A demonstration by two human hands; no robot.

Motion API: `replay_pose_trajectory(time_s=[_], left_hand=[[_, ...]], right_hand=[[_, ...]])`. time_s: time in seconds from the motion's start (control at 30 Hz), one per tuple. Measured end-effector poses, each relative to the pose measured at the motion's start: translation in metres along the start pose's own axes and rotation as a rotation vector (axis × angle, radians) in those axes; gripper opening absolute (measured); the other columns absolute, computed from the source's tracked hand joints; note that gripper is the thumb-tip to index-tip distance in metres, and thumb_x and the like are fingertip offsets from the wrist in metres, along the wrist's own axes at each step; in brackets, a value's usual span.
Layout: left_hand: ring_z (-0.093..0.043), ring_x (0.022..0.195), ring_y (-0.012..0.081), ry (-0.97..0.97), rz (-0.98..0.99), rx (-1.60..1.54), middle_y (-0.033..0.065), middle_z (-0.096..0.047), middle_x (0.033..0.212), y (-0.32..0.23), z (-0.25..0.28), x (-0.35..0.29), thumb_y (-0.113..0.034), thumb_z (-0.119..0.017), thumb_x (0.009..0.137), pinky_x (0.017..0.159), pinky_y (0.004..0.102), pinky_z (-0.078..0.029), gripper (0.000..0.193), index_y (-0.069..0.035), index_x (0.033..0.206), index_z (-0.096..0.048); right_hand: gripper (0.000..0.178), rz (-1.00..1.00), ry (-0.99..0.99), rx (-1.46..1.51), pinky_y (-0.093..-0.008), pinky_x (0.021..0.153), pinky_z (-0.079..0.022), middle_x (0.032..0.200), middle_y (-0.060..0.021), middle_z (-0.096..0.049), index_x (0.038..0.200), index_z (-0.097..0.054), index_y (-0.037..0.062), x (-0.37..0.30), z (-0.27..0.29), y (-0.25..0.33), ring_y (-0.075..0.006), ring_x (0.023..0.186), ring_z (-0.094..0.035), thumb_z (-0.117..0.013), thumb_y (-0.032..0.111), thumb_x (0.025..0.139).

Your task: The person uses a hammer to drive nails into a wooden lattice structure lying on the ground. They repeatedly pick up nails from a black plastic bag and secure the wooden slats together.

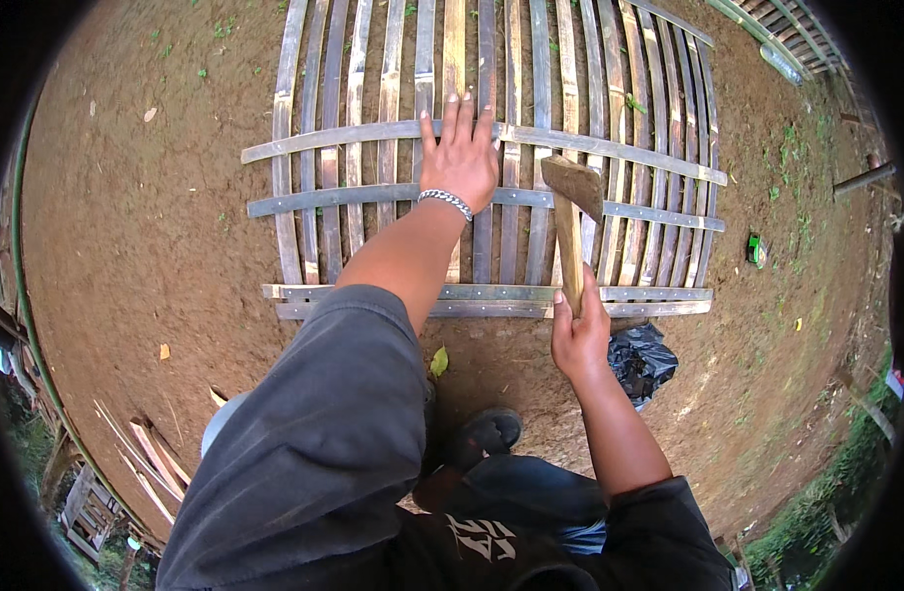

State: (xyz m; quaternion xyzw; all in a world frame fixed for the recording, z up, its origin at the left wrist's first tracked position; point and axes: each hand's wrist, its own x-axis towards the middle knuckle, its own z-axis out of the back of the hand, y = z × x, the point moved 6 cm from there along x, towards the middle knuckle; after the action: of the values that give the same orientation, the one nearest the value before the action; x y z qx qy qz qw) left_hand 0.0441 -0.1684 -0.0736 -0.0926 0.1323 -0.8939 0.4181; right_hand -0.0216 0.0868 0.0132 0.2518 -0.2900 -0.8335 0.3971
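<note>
On the ground before me lies a panel of bamboo slats (314, 144), its long strips crossed by a few horizontal ones with small nail heads in them. My left hand (460, 163), with a chain bracelet at the wrist, rests flat on the upper crosspiece, fingers stretched forward and slightly apart. A hatchet (572, 185) with a worn metal head and a wooden handle is in my right hand (582, 335), which grips it low on the handle. The hatchet head is over the right half of the panel, near the middle crosspiece.
A crumpled black plastic bag (642, 362) lies beside my right forearm. Farther right is a small green and black object (755, 250). Loose split bamboo strips (157, 458) lie at lower left. A clear bottle (782, 64) sits near another slatted structure (802, 30) at upper right.
</note>
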Motion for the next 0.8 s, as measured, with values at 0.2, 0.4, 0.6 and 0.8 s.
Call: replay_pose_trajectory(time_s=[0.2,0.4,0.6,0.8], left_hand=[[-0.027,0.151,0.0328,0.012,0.009,-0.057,0.0166,-0.039,0.157,-0.002,0.003,0.0,-0.024,-0.05,0.1,0.125,0.0589,-0.012,0.052,-0.009,0.149,-0.044],[-0.026,0.152,0.0318,0.03,0.011,-0.048,0.0158,-0.04,0.156,-0.003,0.003,0.001,-0.024,-0.051,0.099,0.125,0.0586,-0.013,0.052,-0.009,0.148,-0.045],[-0.025,0.152,0.0309,0.02,0.002,-0.017,0.0151,-0.04,0.157,0.0,0.0,-0.002,-0.023,-0.052,0.098,0.124,0.0588,-0.014,0.053,-0.009,0.149,-0.045],[-0.026,0.152,0.0308,0.003,-0.012,-0.015,0.0151,-0.039,0.157,-0.002,-0.001,-0.001,-0.023,-0.053,0.097,0.124,0.0596,-0.014,0.054,-0.009,0.148,-0.045]], right_hand=[[0.055,-0.146,0.066,0.001,-0.0486,0.098,-0.051,0.129,-0.0324,-0.061,0.149,-0.042,0.0027,0.001,-0.004,-0.009,-0.0487,0.118,-0.062,-0.06,0.01,0.098],[0.055,-0.137,0.061,-0.041,-0.0493,0.096,-0.052,0.128,-0.0326,-0.062,0.151,-0.041,0.0058,0.001,-0.009,-0.014,-0.0489,0.115,-0.063,-0.059,0.012,0.099],[0.054,-0.057,-0.024,0.009,-0.0498,0.093,-0.053,0.123,-0.0322,-0.063,0.149,-0.041,0.0059,0.001,0.001,0.007,-0.0486,0.111,-0.064,-0.06,0.009,0.098],[0.057,0.017,-0.021,-0.073,-0.0519,0.09,-0.054,0.121,-0.0331,-0.063,0.149,-0.041,0.0062,-0.007,-0.011,-0.006,-0.0493,0.109,-0.065,-0.062,0.007,0.096]])
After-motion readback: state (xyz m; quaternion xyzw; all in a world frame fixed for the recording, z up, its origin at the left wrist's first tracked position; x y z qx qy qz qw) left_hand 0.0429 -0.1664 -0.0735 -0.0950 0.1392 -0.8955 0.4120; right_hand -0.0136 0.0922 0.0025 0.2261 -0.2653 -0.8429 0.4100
